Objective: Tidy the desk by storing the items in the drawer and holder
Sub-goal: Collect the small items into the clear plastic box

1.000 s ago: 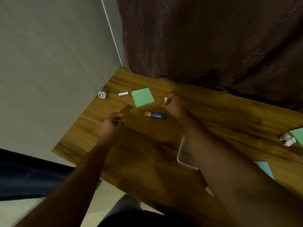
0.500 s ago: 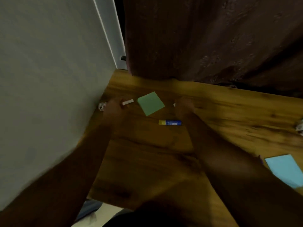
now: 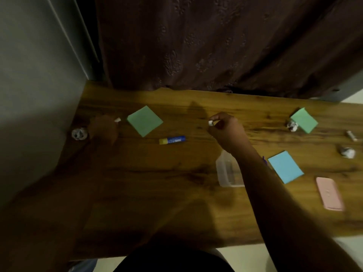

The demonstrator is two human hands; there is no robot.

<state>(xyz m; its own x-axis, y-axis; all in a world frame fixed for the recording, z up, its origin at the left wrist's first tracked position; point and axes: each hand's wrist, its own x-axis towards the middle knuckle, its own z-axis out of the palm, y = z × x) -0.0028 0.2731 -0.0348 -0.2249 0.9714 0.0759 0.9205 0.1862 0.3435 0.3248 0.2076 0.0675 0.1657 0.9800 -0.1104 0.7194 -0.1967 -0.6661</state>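
Observation:
My right hand [image 3: 225, 128] pinches a small white chalk-like piece [image 3: 210, 123] just above the wooden desk [image 3: 176, 193]. My left hand [image 3: 104, 127], blurred, lies over a second small white piece [image 3: 117, 120] at the far left; whether it grips the piece I cannot tell. A blue glue stick with a yellow cap [image 3: 172, 139] lies between the hands. A green sticky-note pad [image 3: 145, 121] sits beside the left hand. A clear plastic container [image 3: 225, 171] stands under my right forearm, partly hidden.
A crumpled paper ball [image 3: 79, 133] lies by the grey wall. At the right are another green pad [image 3: 304, 120], two paper balls [image 3: 292, 125] [image 3: 347, 152], a white piece [image 3: 351, 135], a blue pad [image 3: 285, 167] and a pink case [image 3: 329, 193]. A dark curtain [image 3: 196, 42] hangs behind.
The camera view swung right, showing more of the desk. My left hand reached leftward to the white piece near the wall. My right hand keeps its white piece.

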